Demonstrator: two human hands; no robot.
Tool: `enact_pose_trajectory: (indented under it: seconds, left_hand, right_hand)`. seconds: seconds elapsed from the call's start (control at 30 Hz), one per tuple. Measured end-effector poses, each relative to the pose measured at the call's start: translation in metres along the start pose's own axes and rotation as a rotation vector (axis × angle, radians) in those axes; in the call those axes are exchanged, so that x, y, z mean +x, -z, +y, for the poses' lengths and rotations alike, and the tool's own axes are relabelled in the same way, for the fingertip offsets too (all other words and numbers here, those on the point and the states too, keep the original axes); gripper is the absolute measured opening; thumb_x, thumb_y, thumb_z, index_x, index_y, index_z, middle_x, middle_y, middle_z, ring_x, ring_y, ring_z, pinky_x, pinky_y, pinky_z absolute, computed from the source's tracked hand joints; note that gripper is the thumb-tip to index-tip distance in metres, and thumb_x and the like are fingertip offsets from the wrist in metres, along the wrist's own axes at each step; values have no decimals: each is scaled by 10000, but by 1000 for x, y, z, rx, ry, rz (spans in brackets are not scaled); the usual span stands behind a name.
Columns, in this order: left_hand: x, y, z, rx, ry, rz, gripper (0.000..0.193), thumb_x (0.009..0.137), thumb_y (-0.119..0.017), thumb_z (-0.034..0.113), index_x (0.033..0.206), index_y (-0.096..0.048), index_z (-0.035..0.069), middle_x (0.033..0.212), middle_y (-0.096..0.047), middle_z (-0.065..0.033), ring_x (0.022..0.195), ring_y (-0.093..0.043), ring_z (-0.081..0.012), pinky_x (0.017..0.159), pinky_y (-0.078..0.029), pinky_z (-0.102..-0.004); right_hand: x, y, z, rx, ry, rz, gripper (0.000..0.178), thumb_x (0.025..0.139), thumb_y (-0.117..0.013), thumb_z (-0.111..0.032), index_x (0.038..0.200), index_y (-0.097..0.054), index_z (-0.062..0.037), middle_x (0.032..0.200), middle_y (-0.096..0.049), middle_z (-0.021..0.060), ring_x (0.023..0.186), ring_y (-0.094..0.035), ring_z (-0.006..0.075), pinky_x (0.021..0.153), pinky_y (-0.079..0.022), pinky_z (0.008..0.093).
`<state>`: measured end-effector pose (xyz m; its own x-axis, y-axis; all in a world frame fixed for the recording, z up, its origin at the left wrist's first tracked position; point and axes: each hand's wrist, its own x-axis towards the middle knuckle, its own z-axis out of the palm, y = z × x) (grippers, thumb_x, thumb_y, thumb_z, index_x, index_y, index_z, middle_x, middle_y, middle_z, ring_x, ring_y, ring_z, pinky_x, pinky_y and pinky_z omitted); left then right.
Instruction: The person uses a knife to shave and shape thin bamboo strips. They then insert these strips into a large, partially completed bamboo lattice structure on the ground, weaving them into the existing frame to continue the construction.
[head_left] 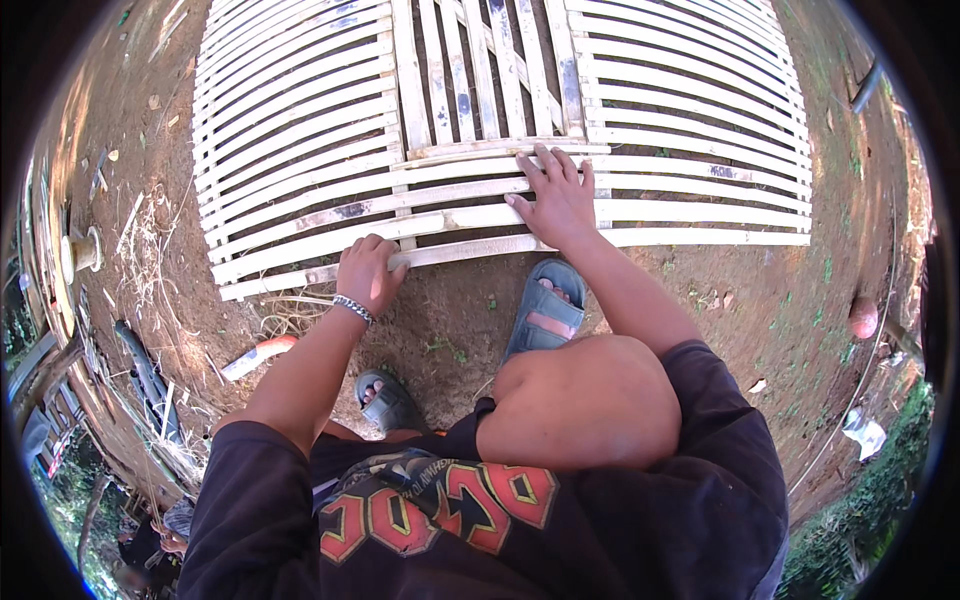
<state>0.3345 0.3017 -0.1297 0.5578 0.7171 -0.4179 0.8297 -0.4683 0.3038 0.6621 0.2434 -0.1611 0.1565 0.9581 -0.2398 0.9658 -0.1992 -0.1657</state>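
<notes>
Your dark T-shirt (pixel 640 520) and bent right knee (pixel 590 400) lie nearest the camera. Ahead of them, the pale slatted panel (pixel 485 150) lies on the ground, beyond your feet and directly under both hands. Crosswise slats form its left and right sections; lengthwise slats fill the upper centre.

Your left hand (pixel 370 272) rests on the near edge, left of centre, with fingers curled over the slats and thumb extended right; you cannot tell whether it grips the outermost slat. Your right hand (pixel 560 205) lies palm down, fingers spread across the slats below the centre section, grasping nothing.

A chain bracelet (pixel 354 309) encircles your left wrist. Your right sandal (pixel 545 315) stands just short of the near edge; your left sandal (pixel 392 405) is farther back. Outward on the bare soil (pixel 720 320), locate a curved orange-and-white object (pixel 258 357) at left and a pinkish ball (pixel 863 318) at far right.
</notes>
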Motion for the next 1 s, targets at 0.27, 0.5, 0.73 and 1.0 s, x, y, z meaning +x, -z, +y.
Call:
enact_pose_trajectory:
  seconds: [0.27, 0.5, 0.73, 1.0]
  left_hand:
    - [65, 7, 50, 166, -191, 91, 905, 903, -689, 535, 1580, -310, 68, 1646, -282, -184, 1539, -241, -355, 1244, -220, -526]
    - [103, 9, 76, 291, -81, -132, 1132, 847, -650, 710, 1627, -167, 47, 1710, -108, -165, 1587, -79, -330, 1265, -139, -540]
    - [105, 9, 80, 304, -57, -183, 1162, 840, -649, 721, 1635, -137, 44, 1711, -109, -165, 1587, -67, -341, 1266, -117, -547]
    - [107, 11, 78, 276, -43, -213, 1147, 852, -641, 709, 1641, -115, 62, 1720, -98, -132, 1590, -53, -332, 1260, -116, -579]
  right_hand:
    - [2, 3, 1, -17, 2, -52, 681, 965, -563, -586, 1554, -420, -275, 1617, -362, 66, 1512, -285, 260, 1229, -159, 605]
    - [2, 5, 4, -17, 51, 5, 691, 944, -600, -581, 1542, -444, -271, 1591, -398, 80, 1486, -327, 271, 1215, -176, 600]
    - [-2, 11, 22, 135, 106, -3, 740, 939, -615, -550, 1535, -444, -146, 1592, -394, 105, 1483, -337, 290, 1213, -195, 579]
    - [0, 7, 60, -69, 0, 21, 767, 956, -589, -548, 1560, -395, -117, 1583, -400, 114, 1500, -314, 288, 1219, -183, 601]
